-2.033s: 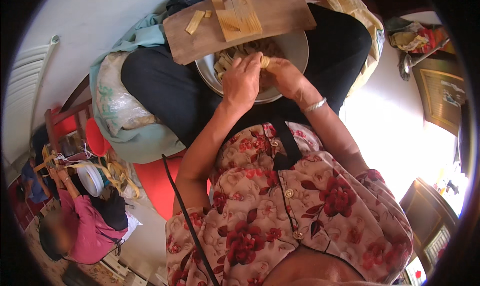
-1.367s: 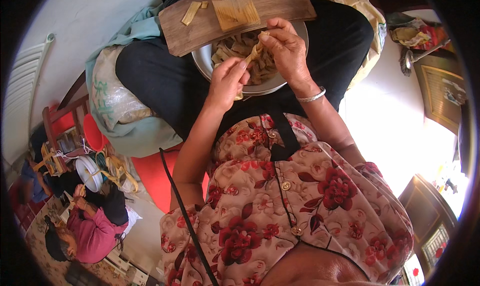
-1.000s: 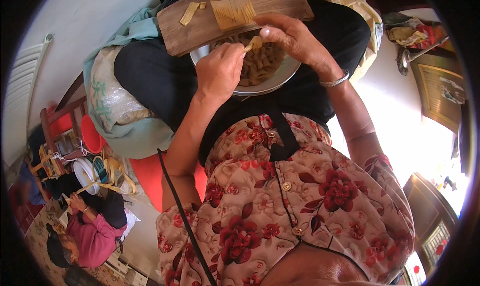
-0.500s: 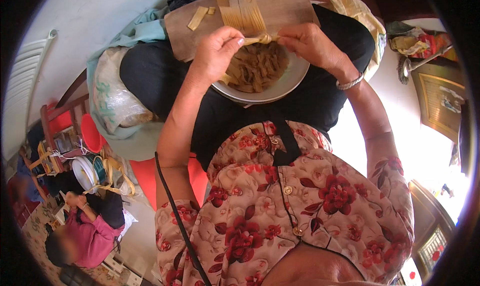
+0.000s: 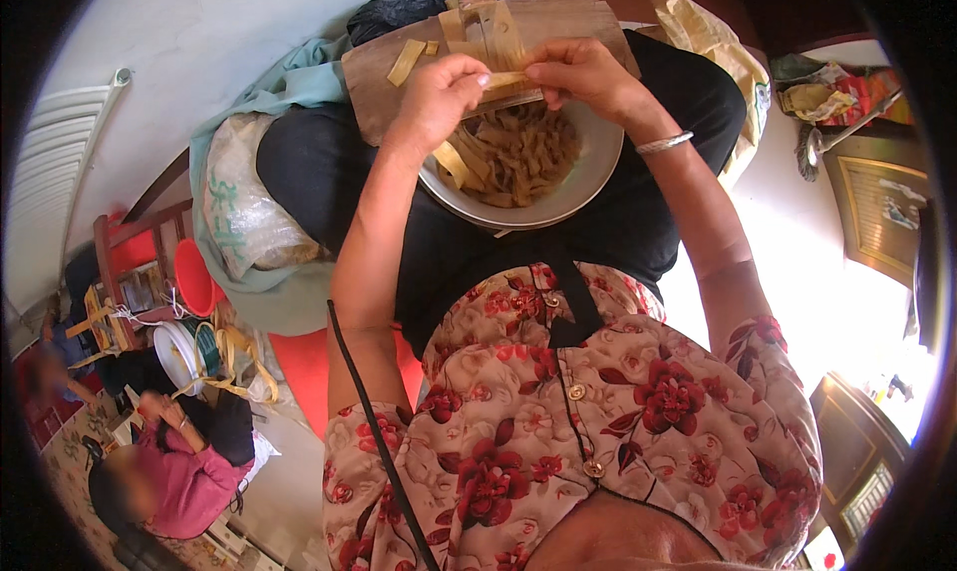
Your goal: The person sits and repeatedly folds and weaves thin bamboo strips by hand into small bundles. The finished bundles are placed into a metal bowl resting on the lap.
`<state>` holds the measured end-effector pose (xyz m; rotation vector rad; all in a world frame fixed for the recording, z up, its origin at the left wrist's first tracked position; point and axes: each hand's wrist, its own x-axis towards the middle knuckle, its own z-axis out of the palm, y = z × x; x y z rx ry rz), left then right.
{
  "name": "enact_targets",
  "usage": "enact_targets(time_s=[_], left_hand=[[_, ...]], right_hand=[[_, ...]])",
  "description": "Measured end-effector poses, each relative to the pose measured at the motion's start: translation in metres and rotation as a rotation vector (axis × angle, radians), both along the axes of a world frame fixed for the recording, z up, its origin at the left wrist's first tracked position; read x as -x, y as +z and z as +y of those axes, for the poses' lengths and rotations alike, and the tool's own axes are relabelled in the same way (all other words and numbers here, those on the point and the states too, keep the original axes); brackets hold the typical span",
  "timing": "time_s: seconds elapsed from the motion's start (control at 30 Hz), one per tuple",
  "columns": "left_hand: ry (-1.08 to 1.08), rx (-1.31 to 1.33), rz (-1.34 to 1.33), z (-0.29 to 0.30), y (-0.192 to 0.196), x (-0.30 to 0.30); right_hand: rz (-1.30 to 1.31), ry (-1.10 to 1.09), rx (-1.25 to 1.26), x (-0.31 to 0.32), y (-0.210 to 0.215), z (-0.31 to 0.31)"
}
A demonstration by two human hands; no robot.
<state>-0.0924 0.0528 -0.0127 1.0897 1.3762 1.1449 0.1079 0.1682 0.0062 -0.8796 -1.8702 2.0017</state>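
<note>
The left hand (image 5: 436, 100) and the right hand (image 5: 588, 80) are close together, each pinching one end of a flat, tan strip (image 5: 506, 79) between thumb and fingers; the strip stretches across the narrow gap between them, above the far part of a metal basin (image 5: 596, 187). Folded tan strips (image 5: 528, 162) are heaped inside the basin, and longer, paler flat pieces (image 5: 461, 164) lean against its left side, just below the left hand. A silver bracelet (image 5: 665, 144) circles the right wrist.

Just beyond the hands, a wooden board (image 5: 374, 97) lies across the lap and covers the basin's far rim. On it sits a lighter wooden block (image 5: 488, 27), partly hidden by the hands, with two cut strip pieces (image 5: 407, 61) to its left. Black trousers (image 5: 309, 162) flank the basin.

Past the left knee are a teal cloth (image 5: 264, 302), a clear plastic bag (image 5: 249, 212) and, at the board's far left corner, a black plastic bag (image 5: 394, 17). A beige sack (image 5: 698, 57) lies beyond the right knee. A black cord (image 5: 374, 421) crosses in front of the left sleeve of the floral blouse (image 5: 598, 401).

Farther left, a co-worker in a pink top (image 5: 194, 486) sits near a red plastic tub (image 5: 199, 277), a white bucket (image 5: 176, 357) and loose yellowish strips (image 5: 244, 357). A wood-framed cabinet (image 5: 882, 207) stands at far right.
</note>
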Motion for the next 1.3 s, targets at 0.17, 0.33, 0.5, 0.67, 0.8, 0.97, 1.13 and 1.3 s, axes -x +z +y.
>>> enact_targets(time_s=[0.17, 0.33, 0.5, 0.67, 0.8, 0.97, 1.13, 1.3], left_hand=[[0.063, 0.074, -0.047, 0.006, -0.010, 0.019], [0.106, 0.056, 0.082, 0.013, -0.023, 0.017], [0.194, -0.078, 0.473, 0.011, -0.034, 0.012], [0.408, -0.168, 0.752, -0.003, -0.034, 0.014], [0.363, -0.090, 0.529, -0.018, -0.034, 0.001], [0.230, 0.146, -0.174, -0.036, 0.016, -0.066], [-0.161, 0.039, 0.297, -0.059, 0.028, -0.047], [-0.255, -0.221, 0.234, -0.066, 0.109, -0.048]], right_hand=[[-0.020, -0.058, -0.135, 0.015, -0.012, 0.000], [-0.101, -0.126, -0.434, 0.024, -0.035, 0.003], [-0.229, -0.124, -0.803, 0.027, -0.033, -0.010], [-0.357, -0.198, -1.013, 0.013, -0.042, -0.011], [-0.257, -0.200, -1.243, -0.006, -0.036, -0.022], [-0.163, -0.175, -1.301, 0.007, -0.005, -0.064], [-0.169, -0.045, -1.046, -0.015, -0.005, -0.055], [0.131, 0.481, -0.344, -0.047, 0.099, -0.111]])
